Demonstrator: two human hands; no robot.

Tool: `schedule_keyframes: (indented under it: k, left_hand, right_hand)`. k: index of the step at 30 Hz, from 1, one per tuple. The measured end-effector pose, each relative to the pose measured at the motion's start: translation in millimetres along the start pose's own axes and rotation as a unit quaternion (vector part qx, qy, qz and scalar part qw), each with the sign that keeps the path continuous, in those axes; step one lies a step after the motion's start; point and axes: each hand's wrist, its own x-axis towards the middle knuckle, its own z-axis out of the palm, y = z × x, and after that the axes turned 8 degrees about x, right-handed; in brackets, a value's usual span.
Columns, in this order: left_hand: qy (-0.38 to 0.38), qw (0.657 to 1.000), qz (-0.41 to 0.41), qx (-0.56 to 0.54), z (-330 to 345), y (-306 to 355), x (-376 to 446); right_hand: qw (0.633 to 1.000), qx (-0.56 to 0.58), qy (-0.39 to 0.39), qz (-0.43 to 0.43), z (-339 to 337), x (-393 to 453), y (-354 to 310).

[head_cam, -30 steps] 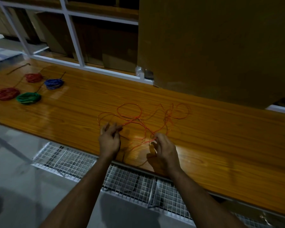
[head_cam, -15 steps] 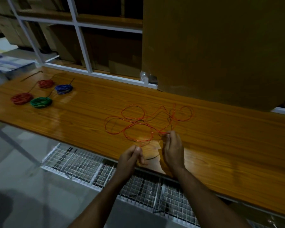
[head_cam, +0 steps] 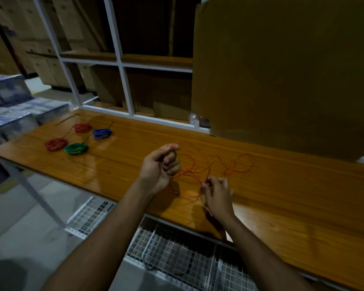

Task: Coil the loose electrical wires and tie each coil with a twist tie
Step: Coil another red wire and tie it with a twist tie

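Since half a second ago the left hand (head_cam: 159, 164) has risen from the bench edge and now sits curled in a fist over the glossy wooden bench (head_cam: 135, 164), gripping strands of the thin loose orange wire (head_cam: 237, 166), which sprawls in open loops on the bench just right of it. The right hand (head_cam: 218, 195) stays at the near loops, its fingertips pinching a strand. Far left lie two red wire coils (head_cam: 56, 144), a green wire coil (head_cam: 76, 148) and a blue wire coil (head_cam: 102, 133).
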Motion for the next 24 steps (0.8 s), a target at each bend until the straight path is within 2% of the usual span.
schedule_keyframes:
  k: [3,7,10,13,16,18,20,21,23,24]
  left_hand:
    - [-0.004,0.999,0.043,0.007,6,28,8]
    - [0.009,0.997,0.056,0.048,20,49,15]
    - [0.018,0.996,0.063,0.066,36,57,22]
    - [0.016,0.994,0.076,0.082,50,60,28]
    - [0.014,0.990,0.078,0.118,56,57,31]
    - [0.014,0.985,0.076,0.155,57,52,29]
    - [0.007,0.984,0.067,0.162,59,47,25]
    - [0.000,0.986,0.057,0.159,61,45,22]
    - [-0.020,0.989,0.032,0.141,63,43,18]
    - [-0.030,0.991,0.020,0.131,64,42,16]
  right_hand:
    - [0.998,-0.048,-0.022,0.025,-7,11,0]
    - [0.996,-0.064,-0.007,0.060,-27,19,-27]
    - [0.971,-0.241,0.016,0.001,-44,19,-59]
    - [0.966,-0.230,-0.117,-0.009,-65,17,-101]
    - [0.920,-0.271,-0.275,-0.064,-93,11,-147]
    - [0.901,-0.282,-0.308,-0.117,-111,8,-172]
    - [0.915,-0.251,-0.264,-0.175,-128,10,-189]
    - [0.932,-0.217,-0.212,-0.200,-134,14,-193]
    - [0.957,-0.127,-0.061,-0.253,-147,20,-195]
    - [0.958,-0.087,0.006,-0.272,-152,23,-191]
